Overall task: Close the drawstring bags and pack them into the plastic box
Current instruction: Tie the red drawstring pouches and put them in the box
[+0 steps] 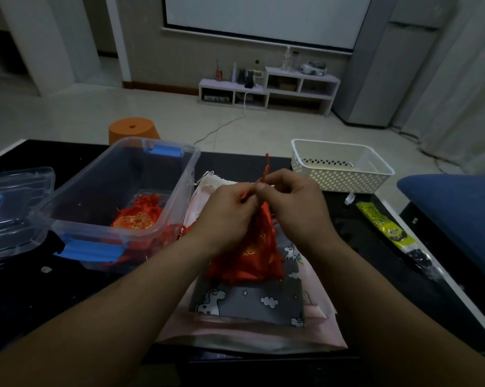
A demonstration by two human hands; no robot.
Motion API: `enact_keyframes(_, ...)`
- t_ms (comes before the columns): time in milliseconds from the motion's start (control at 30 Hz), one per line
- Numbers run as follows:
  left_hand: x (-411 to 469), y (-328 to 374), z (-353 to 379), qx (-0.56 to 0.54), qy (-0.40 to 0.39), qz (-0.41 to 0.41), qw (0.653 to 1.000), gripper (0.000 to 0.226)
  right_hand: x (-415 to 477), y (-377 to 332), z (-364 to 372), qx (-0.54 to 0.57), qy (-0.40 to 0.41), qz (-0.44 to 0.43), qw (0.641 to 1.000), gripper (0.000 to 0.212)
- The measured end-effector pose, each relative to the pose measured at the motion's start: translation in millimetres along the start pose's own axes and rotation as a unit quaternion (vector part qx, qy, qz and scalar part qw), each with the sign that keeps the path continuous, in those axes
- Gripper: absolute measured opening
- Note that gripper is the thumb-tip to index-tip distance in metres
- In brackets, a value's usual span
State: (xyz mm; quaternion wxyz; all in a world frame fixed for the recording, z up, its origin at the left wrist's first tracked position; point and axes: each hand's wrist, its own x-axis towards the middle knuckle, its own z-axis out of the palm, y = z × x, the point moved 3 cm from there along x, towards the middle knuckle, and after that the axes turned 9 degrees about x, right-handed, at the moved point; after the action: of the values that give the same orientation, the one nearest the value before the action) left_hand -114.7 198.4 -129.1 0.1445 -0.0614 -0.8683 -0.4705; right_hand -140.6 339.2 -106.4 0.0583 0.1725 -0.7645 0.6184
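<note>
A red drawstring bag (pixel 252 255) with gold embroidery hangs above a pile of flat bags. My left hand (pixel 224 210) and my right hand (pixel 297 202) meet over its neck, each pinching the red drawstring (pixel 266 169), one end of which sticks up between them. The pile holds a grey unicorn-print bag (pixel 249 303) on top of pink bags (pixel 249 336) and a white bag (pixel 213 178) at the back. The clear plastic box (pixel 118 196) with blue latches stands open to the left, and another red embroidered bag (pixel 138 216) lies inside it.
The box's clear lid (pixel 9 208) lies at the far left of the black table. A white perforated basket (pixel 339 166) stands at the back right. A yellow-green packet (pixel 386 227) lies on the right side, near a blue cushion (pixel 459 213). An orange stool (pixel 133 131) stands behind the table.
</note>
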Motion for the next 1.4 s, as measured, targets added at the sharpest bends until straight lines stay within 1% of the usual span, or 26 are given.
enact_keyframes(67, 2, -4, 0, -0.051, -0.003, -0.045, 0.998, 0.021, 2, 3, -1, 0.029, 0.01, 0.025, 0.999, 0.008)
enact_keyframes(133, 4, -8, 0, -0.113, -0.012, -0.092, 0.989, 0.023, 2, 8, -4, 0.104, 0.025, 0.089, 0.99, 0.012)
enact_keyframes(167, 4, -9, -1, -0.14, -0.018, -0.107, 0.984, 0.024, 1, 9, -4, 0.14, 0.018, 0.12, 0.983, 0.015)
enact_keyframes(267, 3, -4, -4, -0.186, -0.029, -0.109, 0.976, 0.027, -5, 11, 1, 0.192, -0.032, 0.152, 0.969, 0.034)
enact_keyframes(333, 2, 0, -4, -0.205, -0.03, -0.101, 0.973, 0.027, -7, 11, 5, 0.214, -0.054, 0.15, 0.964, 0.036)
enact_keyframes(500, 2, -1, -5, -0.218, -0.032, -0.095, 0.971, 0.028, -7, 19, 7, 0.189, -0.051, 0.144, 0.97, 0.025)
enact_keyframes(633, 2, -3, -8, -0.179, -0.031, -0.094, 0.979, 0.028, -8, 24, 10, 0.18, -0.049, 0.145, 0.972, 0.023)
enact_keyframes(733, 2, -6, -8, -0.154, -0.043, -0.088, 0.983, 0.029, -8, 24, 11, 0.165, -0.07, 0.14, 0.974, 0.024)
enact_keyframes(800, 2, -5, -7, -0.167, -0.048, -0.095, 0.98, 0.03, -8, 22, 10, 0.152, -0.084, 0.133, 0.976, 0.025)
enact_keyframes(867, 2, -4, -6, -0.2, -0.051, -0.105, 0.973, 0.029, -8, 21, 9, 0.132, -0.08, 0.129, 0.98, 0.026)
enact_keyframes(967, 1, -4, -4, -0.218, -0.057, -0.114, 0.968, 0.03, -8, 22, 9, 0.089, -0.077, 0.123, 0.985, 0.024)
enact_keyframes(1033, 2, -6, -1, -0.233, -0.033, -0.136, 0.962, 0.035, -9, 24, 11, 0.094, -0.068, 0.146, 0.982, 0.021)
enact_keyframes(1100, 1, -9, 2, -0.261, 0.018, -0.191, 0.946, 0.04, -11, 25, 12, 0.118, -0.045, 0.188, 0.974, 0.022)
enact_keyframes(1167, -1, -10, 5, -0.287, 0.047, -0.229, 0.929, 0.044, -11, 27, 13, 0.143, -0.033, 0.226, 0.963, 0.021)
enact_keyframes(1233, -4, -10, 8, -0.298, 0.049, -0.244, 0.921, 0.053, -12, 27, 13, 0.159, -0.03, 0.253, 0.954, 0.022)
enact_keyframes(1300, -6, -11, 9, -0.29, 0.044, -0.249, 0.923, 0.064, -12, 27, 13, 0.166, -0.032, 0.265, 0.949, 0.027)
enact_keyframes(1400, -6, -9, 6, -0.28, 0.01, -0.236, 0.93, 0.066, -10, 28, 13, 0.179, -0.035, 0.27, 0.945, 0.032)
